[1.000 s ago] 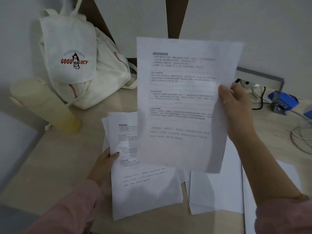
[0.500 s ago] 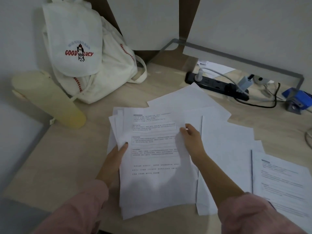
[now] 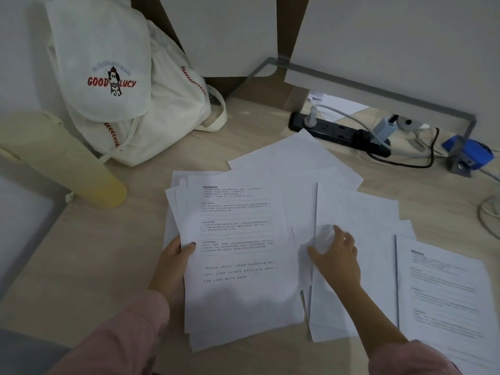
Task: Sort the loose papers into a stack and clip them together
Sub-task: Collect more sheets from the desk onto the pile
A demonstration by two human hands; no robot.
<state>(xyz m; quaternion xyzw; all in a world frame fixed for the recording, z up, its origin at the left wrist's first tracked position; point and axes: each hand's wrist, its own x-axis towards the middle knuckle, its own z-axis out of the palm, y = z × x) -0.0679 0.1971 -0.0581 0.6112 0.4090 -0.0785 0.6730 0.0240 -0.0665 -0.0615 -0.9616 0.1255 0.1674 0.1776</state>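
A rough stack of printed papers (image 3: 238, 255) lies on the wooden desk (image 3: 89, 253), text side up, edges uneven. My left hand (image 3: 173, 263) grips the stack's left edge, thumb on top. To its right my right hand (image 3: 338, 255) rests with fingers spread on a blank loose sheet (image 3: 357, 226), one of several spread out there. Another printed sheet (image 3: 443, 290) lies at the far right. A blue clip (image 3: 468, 155) sits at the right back of the desk.
A white cloth backpack (image 3: 116, 85) leans on the wall at the back left. A pale yellow bottle (image 3: 62, 161) lies in front of it. A black power strip (image 3: 338, 133) with plugs and cables runs along the back right.
The sheet that my right hand held up has come down onto the stack. My right hand then let go and moved right onto the loose sheets. The left hand stayed on the stack's edge.
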